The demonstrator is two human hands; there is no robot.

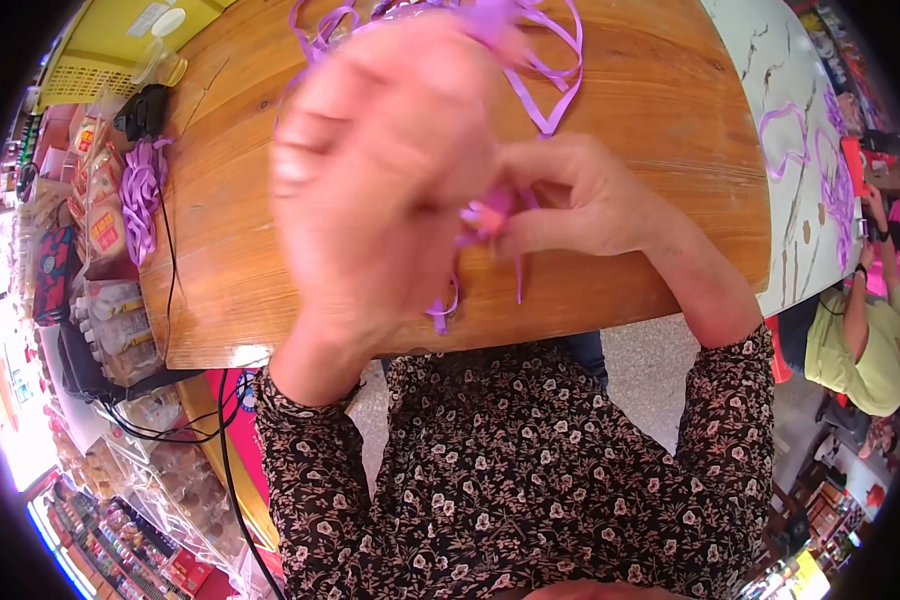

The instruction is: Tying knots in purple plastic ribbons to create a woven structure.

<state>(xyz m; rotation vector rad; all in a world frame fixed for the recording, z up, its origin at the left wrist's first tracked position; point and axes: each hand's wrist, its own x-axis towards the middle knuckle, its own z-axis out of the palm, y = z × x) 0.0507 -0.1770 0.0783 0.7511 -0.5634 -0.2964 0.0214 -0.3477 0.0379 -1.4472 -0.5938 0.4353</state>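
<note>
My left hand (380, 170) is raised close to the camera over the wooden table, smeared by motion, so its fingers cannot be read clearly. A blurred purple patch shows by its top edge; whether the hand holds it, I cannot tell. Just to the right, my right hand (590, 195) has thumb and fingers pinched on a purple ribbon (518, 275), with a bunched purple and pinkish part at the fingertips, partly hidden by the left hand. Ribbon ends dangle below. More loose purple ribbon (560, 95) lies in loops on the far side of the table.
On the wooden table (670, 120), a purple ribbon bundle (145, 195) lies at the left edge beside packaged goods (105, 225) and a black cable (173, 260). A yellow basket (90, 80) stands far left. More ribbons (835, 190) lie on a marble-look surface, right; another person (860, 345) is beyond.
</note>
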